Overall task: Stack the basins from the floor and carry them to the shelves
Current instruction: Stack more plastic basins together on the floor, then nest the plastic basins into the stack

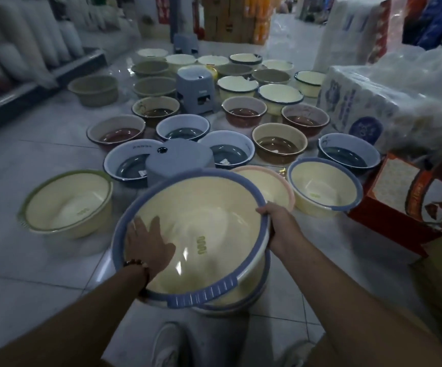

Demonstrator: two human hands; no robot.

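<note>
While the left hand (147, 245) lies flat, fingers straight, against the inner wall of the blue-rimmed basin (204, 234), the right hand (275, 221) grips its far rim. It tilts atop a second basin (241, 300); bare floor (29, 274) lies leftward.

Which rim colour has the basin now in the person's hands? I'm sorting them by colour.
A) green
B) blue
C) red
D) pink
B: the held basin has a blue rim, with the right hand gripping its edge and the left hand flat inside.
</note>
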